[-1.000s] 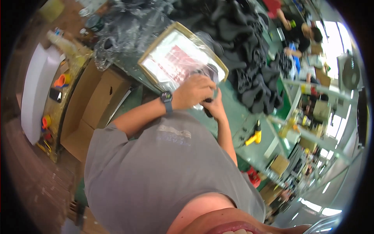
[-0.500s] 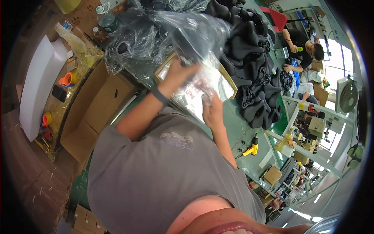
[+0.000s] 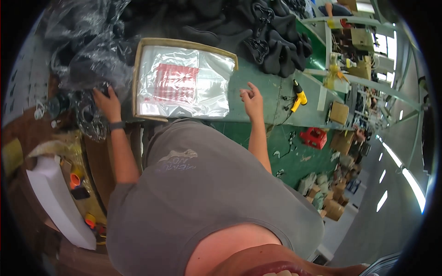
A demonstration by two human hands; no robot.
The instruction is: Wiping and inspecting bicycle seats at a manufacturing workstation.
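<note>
1. You stand at a green worktable (image 3: pixel 271 99) in a busy workshop, with shelving and cardboard boxes running off to your right.
2. A shallow cardboard tray (image 3: pixel 138 78) lies on the table straight ahead of you, and a stack of clear plastic bags (image 3: pixel 184 85) with a red printed panel lies flat inside it.
3. Your left hand (image 3: pixel 107 102) reaches out to the left of the tray into a heap of crumpled clear plastic wrap (image 3: pixel 85 55). Its fingers look curled into the wrap over something dark, though glare hides how firmly they close.
4. Your right hand (image 3: pixel 252 99) hovers just right of the tray over bare table, fingers loosely spread and half curled, holding nothing and touching nothing.
5. A pile of black garments (image 3: pixel 271 43) lies across the far side of the table, beyond the tray.
6. A yellow handheld tool (image 3: pixel 299 96) rests near the table's right edge, close to your right hand but apart from it.
</note>
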